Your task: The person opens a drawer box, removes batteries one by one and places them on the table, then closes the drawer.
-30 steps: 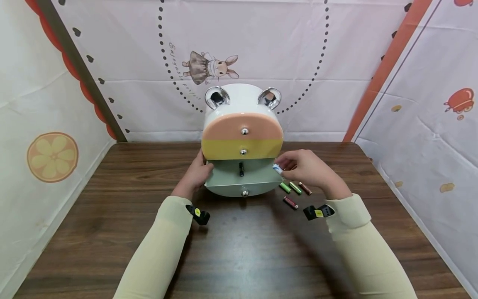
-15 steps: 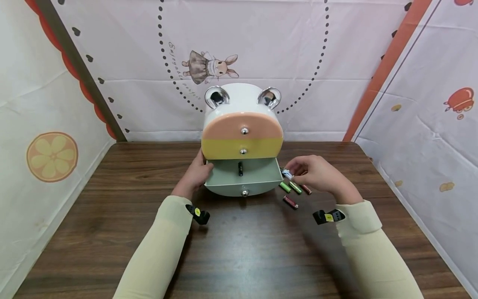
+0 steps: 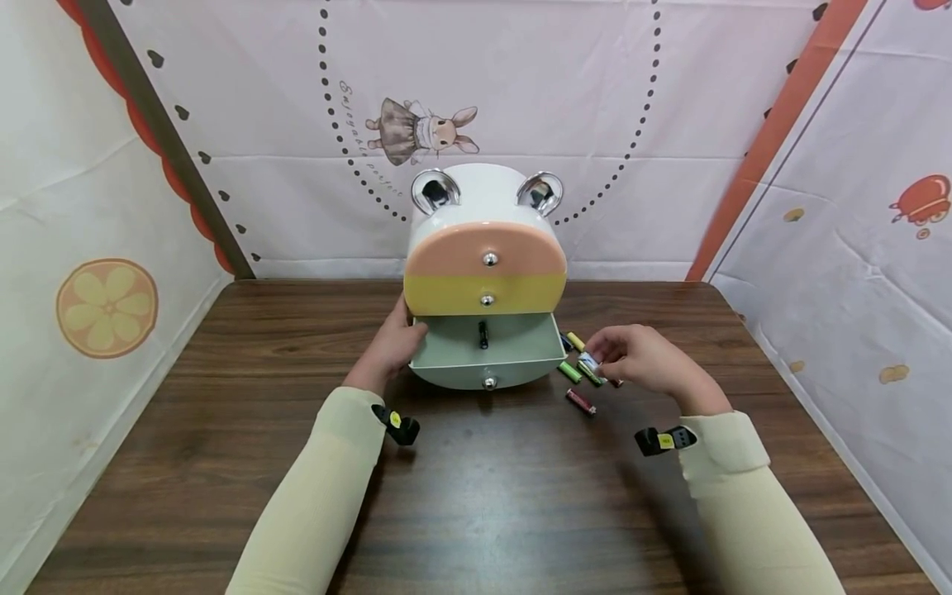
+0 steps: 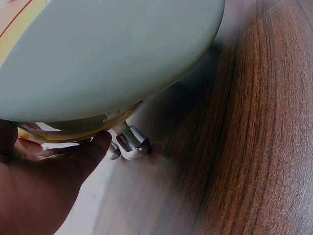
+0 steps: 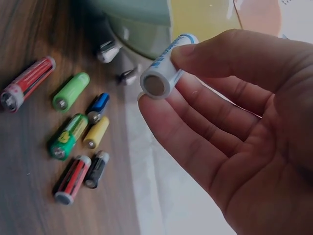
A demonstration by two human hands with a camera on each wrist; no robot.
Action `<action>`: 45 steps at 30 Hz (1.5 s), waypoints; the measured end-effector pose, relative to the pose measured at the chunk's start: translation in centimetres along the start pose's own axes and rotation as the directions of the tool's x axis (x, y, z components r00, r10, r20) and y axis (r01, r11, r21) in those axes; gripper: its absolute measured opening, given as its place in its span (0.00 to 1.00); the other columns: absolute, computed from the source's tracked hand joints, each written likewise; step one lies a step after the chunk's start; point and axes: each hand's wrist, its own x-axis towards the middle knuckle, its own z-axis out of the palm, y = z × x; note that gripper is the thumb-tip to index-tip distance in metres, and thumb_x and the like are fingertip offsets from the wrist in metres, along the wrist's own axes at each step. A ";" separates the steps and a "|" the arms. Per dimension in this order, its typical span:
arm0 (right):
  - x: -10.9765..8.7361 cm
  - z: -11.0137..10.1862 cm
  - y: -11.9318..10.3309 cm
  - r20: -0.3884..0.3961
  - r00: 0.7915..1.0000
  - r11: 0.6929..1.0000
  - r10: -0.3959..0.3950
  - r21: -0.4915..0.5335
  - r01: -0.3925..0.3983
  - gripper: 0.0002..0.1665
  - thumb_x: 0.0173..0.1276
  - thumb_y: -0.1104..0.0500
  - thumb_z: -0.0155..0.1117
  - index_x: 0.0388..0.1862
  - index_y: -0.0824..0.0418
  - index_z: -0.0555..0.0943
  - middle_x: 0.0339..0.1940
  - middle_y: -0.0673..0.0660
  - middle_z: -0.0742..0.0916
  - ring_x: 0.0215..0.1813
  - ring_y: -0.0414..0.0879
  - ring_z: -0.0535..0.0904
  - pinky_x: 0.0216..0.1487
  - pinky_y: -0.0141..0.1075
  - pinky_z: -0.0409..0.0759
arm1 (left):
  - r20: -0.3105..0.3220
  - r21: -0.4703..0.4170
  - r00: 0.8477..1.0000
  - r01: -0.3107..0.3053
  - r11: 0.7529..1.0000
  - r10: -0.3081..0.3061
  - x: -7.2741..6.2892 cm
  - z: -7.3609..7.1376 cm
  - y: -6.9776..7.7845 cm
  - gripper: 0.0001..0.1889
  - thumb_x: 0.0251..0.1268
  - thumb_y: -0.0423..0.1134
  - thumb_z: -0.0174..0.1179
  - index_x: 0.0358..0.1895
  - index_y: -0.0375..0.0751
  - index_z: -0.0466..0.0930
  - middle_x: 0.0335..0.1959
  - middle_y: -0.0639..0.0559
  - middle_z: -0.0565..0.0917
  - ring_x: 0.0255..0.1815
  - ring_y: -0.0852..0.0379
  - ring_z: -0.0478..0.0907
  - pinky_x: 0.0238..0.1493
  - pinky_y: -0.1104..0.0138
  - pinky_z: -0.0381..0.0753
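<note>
A frog-shaped mini chest of drawers [image 3: 485,248] stands at the back, its pale green bottom drawer [image 3: 446,343] pulled out with a black battery [image 3: 483,335] inside. My left hand [image 3: 392,339] grips the chest's left side; the left wrist view shows the thumb [image 4: 98,147] by the rim. To the right of the drawer, my right hand [image 3: 640,359] pinches a white battery with blue lettering [image 5: 166,68] between thumb and fingertips. Beneath it lie loose batteries, among them a light green one [image 5: 72,92], a green and gold one [image 5: 68,137] and a yellow one [image 5: 96,132].
A red battery [image 3: 581,402] lies apart, nearer the front. In the right wrist view are a blue battery [image 5: 99,105], another red one [image 5: 73,180] and a dark one [image 5: 97,169]. Printed cloth [image 3: 283,149] surrounds the wooden table [image 3: 476,496] at the back and sides.
My right hand has moved right and toward me from the drawer's right edge, carrying the white battery over the loose ones. The left hand keeps its hold on the chest.
</note>
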 end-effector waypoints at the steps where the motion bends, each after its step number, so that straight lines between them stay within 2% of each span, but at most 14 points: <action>1: 0.0 0.1 0.2 -0.001 1.000 1.000 0.002 -0.001 -0.002 0.14 0.62 0.64 0.64 0.47 0.59 0.81 0.38 0.57 0.84 0.38 0.48 0.80 0.37 0.43 0.81 | 0.001 0.001 1.000 -0.001 1.000 0.001 -0.2 0.0 0.2 0.43 0.69 0.27 0.41 0.79 0.58 0.29 0.80 0.47 0.43 0.78 0.48 0.45 0.72 0.47 0.54; 6: 0.1 0.6 1.1 -0.003 1.000 1.000 0.007 -0.015 -0.008 0.13 0.61 0.65 0.64 0.45 0.59 0.82 0.37 0.56 0.84 0.38 0.47 0.79 0.37 0.40 0.79 | 0.002 0.007 1.000 -0.007 1.000 0.007 -0.4 0.0 0.4 0.43 0.69 0.27 0.41 0.79 0.59 0.30 0.80 0.48 0.43 0.77 0.48 0.46 0.71 0.48 0.55; 12: 0.3 1.4 2.2 -0.035 0.999 0.994 0.033 -0.101 -0.037 0.12 0.59 0.65 0.67 0.44 0.59 0.83 0.35 0.54 0.85 0.39 0.46 0.79 0.36 0.37 0.78 | -0.005 0.004 1.000 -0.011 1.000 0.011 -0.4 0.0 0.3 0.43 0.68 0.27 0.41 0.79 0.59 0.31 0.80 0.48 0.45 0.77 0.48 0.46 0.72 0.48 0.55; 20: 0.4 2.1 3.1 -0.032 0.997 0.985 0.069 -0.157 -0.073 0.11 0.58 0.65 0.68 0.40 0.59 0.82 0.35 0.54 0.86 0.38 0.45 0.80 0.37 0.38 0.79 | -0.007 0.009 1.000 0.006 1.000 -0.005 -0.4 0.1 0.5 0.43 0.68 0.27 0.42 0.79 0.60 0.32 0.80 0.49 0.45 0.77 0.49 0.46 0.72 0.48 0.55; 31: 0.4 3.2 4.0 -0.031 0.999 0.978 0.030 -0.207 -0.036 0.09 0.53 0.67 0.69 0.35 0.61 0.83 0.29 0.52 0.85 0.32 0.42 0.78 0.34 0.36 0.76 | -0.023 0.031 1.000 0.015 0.999 -0.014 -0.4 0.2 0.7 0.43 0.68 0.27 0.41 0.79 0.57 0.31 0.80 0.47 0.45 0.78 0.49 0.45 0.73 0.49 0.54; 34: 0.2 3.5 4.1 -0.027 0.999 0.976 0.018 -0.217 -0.024 0.09 0.53 0.67 0.69 0.34 0.61 0.83 0.29 0.52 0.85 0.31 0.42 0.78 0.34 0.36 0.76 | -0.024 0.028 1.000 0.012 1.000 -0.012 -0.2 0.1 0.4 0.43 0.67 0.26 0.41 0.79 0.56 0.31 0.80 0.46 0.45 0.78 0.48 0.46 0.73 0.48 0.54; 41: 0.0 3.8 4.0 -0.018 0.999 0.970 0.030 -0.240 -0.033 0.07 0.54 0.67 0.69 0.34 0.61 0.83 0.29 0.52 0.85 0.31 0.43 0.78 0.33 0.37 0.76 | -0.040 0.016 0.999 -0.001 1.000 0.002 1.4 -0.1 -1.8 0.42 0.69 0.29 0.42 0.78 0.65 0.34 0.80 0.51 0.46 0.77 0.51 0.48 0.72 0.48 0.55; 45: -0.2 3.9 3.9 -0.020 0.999 0.970 0.034 -0.241 -0.038 0.07 0.54 0.67 0.68 0.34 0.61 0.83 0.30 0.53 0.86 0.32 0.43 0.79 0.33 0.37 0.77 | -0.048 0.030 0.999 -0.024 0.999 0.025 1.5 0.0 -2.1 0.42 0.68 0.29 0.42 0.78 0.65 0.35 0.79 0.50 0.48 0.75 0.50 0.51 0.70 0.48 0.59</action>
